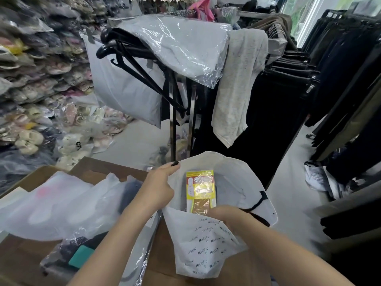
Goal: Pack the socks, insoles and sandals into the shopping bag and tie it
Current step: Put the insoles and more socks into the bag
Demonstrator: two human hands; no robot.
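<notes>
A white shopping bag (206,244) with small black print stands open on the cardboard surface in front of me. My left hand (158,186) grips its left rim and holds the mouth open. My right hand (228,217) is at the near rim, fingers closed on the lower end of a yellow-and-red insole packet (200,188) that sits upright inside the bag. To the left lie frosted plastic bags of sandals (61,205). A clear packet of dark socks (76,250) with a teal label rests near my left forearm.
A cardboard box (99,166) holds the packets on the left. A clothes rack (181,120) with black hangers, plastic-wrapped garments and a grey towel stands just beyond the bag. Bagged slippers are piled at the left (31,79). Dark trousers hang at the right (340,79).
</notes>
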